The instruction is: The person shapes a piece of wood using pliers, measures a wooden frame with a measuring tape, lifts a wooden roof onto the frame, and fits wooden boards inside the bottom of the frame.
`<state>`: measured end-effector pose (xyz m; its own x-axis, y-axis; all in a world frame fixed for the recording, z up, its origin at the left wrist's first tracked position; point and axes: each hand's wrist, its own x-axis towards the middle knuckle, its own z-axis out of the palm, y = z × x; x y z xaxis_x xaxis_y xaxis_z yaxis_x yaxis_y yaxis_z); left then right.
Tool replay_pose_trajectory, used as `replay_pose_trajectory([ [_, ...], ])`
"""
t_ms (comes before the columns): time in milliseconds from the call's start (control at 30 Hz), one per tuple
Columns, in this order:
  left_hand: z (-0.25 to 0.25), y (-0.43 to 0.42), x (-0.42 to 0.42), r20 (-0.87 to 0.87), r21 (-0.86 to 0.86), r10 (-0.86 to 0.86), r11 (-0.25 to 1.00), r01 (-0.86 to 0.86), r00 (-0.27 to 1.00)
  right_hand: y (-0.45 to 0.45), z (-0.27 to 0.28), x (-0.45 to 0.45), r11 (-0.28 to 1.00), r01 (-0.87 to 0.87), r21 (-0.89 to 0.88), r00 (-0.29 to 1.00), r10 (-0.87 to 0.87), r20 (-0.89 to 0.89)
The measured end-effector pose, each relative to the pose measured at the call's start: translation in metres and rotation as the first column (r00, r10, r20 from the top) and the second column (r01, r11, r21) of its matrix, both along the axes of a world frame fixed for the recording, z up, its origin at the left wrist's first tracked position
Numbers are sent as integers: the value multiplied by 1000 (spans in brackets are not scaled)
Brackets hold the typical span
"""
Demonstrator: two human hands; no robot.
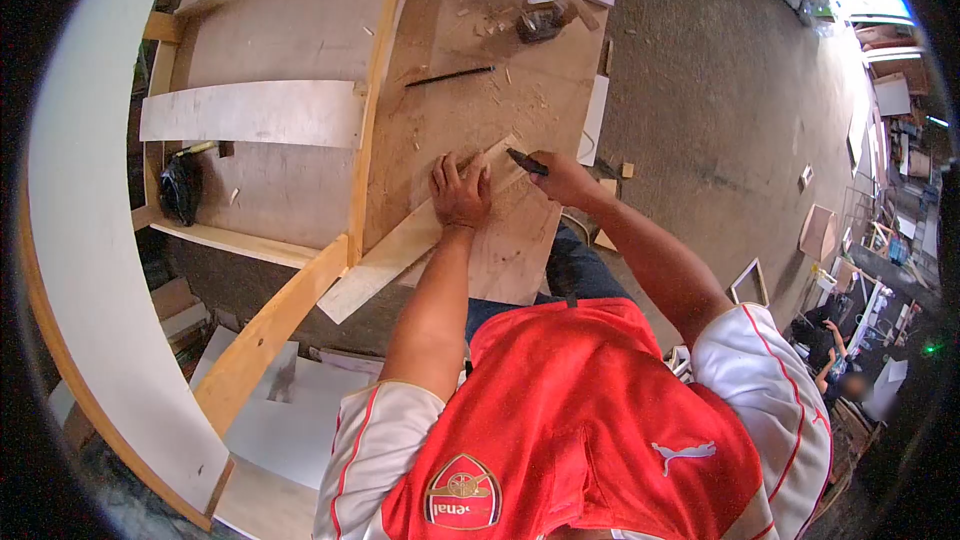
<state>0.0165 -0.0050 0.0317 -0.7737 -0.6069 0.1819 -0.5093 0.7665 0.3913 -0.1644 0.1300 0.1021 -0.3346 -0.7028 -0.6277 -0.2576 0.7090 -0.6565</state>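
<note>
Wooden plank (pixel 395 248), pale, flat and straight-edged, lies slantwise across the plywood worktop (pixel 505 265), its squared near end jutting past the edge beside the timber frame (pixel 364 180)! Left hand (pixel 462 196) presses down on it, fingers extended, towards the far end. And the right hand (pixel 560 178) is clenched round a black hand tool (pixel 527 162), tip right by that end, wood chips (pixel 507 76) strewn beyond.

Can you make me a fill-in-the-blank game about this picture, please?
The left hand rests on a long, pale, flat board made of ____.
The short black tool is in the ____ hand.
The thin, straight stick on the brown plywood sheet is coloured ____.
The shirt has white sleeves and a ____ front.

Missing words: wood; right; black; red.
</note>
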Motion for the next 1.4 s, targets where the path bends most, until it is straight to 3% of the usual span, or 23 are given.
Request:
replay_pose_trajectory([
  [67,4,-1,1,5,-1,-4,1000,4,1000,1,-14,4,983,-135,-127,952,93,-291],
  [167,7,-5,-2,27,80,-1,997,-1,1000,-5,-25,6,998,-56,14,966,58,-251],
  [267,-1,-2,-34,233,92,247,957,-274,941,-10,-30,6,978,-119,173,933,170,-317],
  [367,-15,1,-59,121,-19,462,886,-463,879,-19,-24,6,959,-164,230,921,232,-312],
  [433,-19,2,-67,202,-9,516,851,-525,833,-20,-19,3,974,-132,183,929,186,-321],
  [567,-14,0,-67,301,22,501,847,-531,812,-19,-28,6,965,-168,202,947,215,-238],
  [600,-14,0,-69,320,12,502,846,-533,803,-21,-24,5,972,-13,235,1000,14,-5],
  [667,-11,0,-69,364,-12,502,845,-535,785,-23,-16,6,882,241,405,814,-411,410],
  [767,-1,-3,-70,407,69,473,837,-543,781,-17,-26,4,677,326,660,17,-702,712],
  [833,3,-3,-72,423,51,479,834,-549,769,-15,-33,8,894,200,401,759,-400,514],
  [867,4,-3,-73,430,42,483,833,-552,762,-15,-37,10,950,45,309,958,-129,257],
  [967,10,-4,-75,441,63,486,821,-567,754,-11,-52,5,954,-36,299,981,-23,191],
  [1000,7,-3,-74,436,48,482,830,-555,760,-11,-44,-1,922,127,367,800,-314,511],
  [1033,3,-2,-71,434,34,477,839,-543,764,-8,-35,-7,840,237,487,442,-540,716],
  [1067,0,-3,-70,427,17,477,845,-534,768,-12,-25,-12,732,268,627,-7,-649,761],
  [1167,9,-4,-74,440,-1,469,853,-522,766,-23,-1,-5,894,187,406,774,-389,500],
  [1200,8,-5,-73,443,0,470,852,-524,764,-19,-15,-4,963,5,271,956,-84,280],
  [1233,6,-5,-72,449,2,466,853,-522,763,-8,-38,0,958,-215,189,976,219,0],
  [1267,3,-5,-70,450,3,463,854,-520,763,0,-51,1,884,-437,168,832,468,-299],
  [1300,3,-5,-70,435,8,463,856,-518,772,-5,-37,-7,979,-99,179,972,57,228],
  [1333,4,-5,-70,421,13,461,858,-514,781,-8,-21,-15,911,192,364,661,-394,638],
  [1367,6,-6,-71,405,16,465,857,-515,787,-13,-10,-21,716,295,633,50,-672,738],
  [1400,7,-7,-74,402,24,472,851,-524,785,-15,-10,-21,748,303,591,159,-651,742],
])
